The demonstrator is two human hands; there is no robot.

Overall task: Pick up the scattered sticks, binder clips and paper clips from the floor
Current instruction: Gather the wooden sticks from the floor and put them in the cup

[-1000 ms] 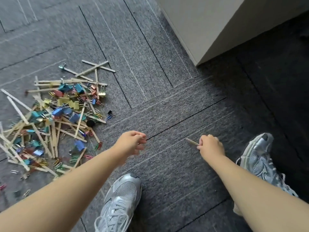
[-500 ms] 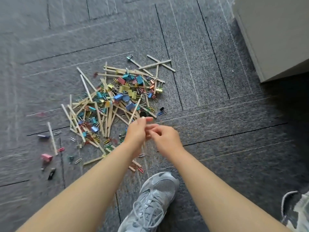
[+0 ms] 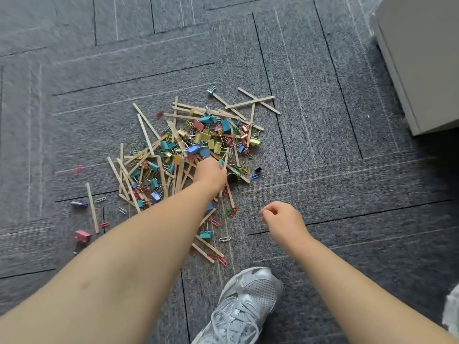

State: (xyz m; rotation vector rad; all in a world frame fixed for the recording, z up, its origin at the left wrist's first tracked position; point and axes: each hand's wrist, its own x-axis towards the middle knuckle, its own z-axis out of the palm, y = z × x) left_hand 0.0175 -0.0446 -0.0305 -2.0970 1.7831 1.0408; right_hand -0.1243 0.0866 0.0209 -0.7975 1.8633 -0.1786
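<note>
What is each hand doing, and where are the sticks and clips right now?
Left hand: down in the pile, fingers closed around a stick.
Right hand: curled loosely above the carpet, apart from the pile; contents unclear.
Sticks: scattered and crossed on the floor.
Binder clips: scattered, mostly in the pile.
Paper clips: scattered loose.
</note>
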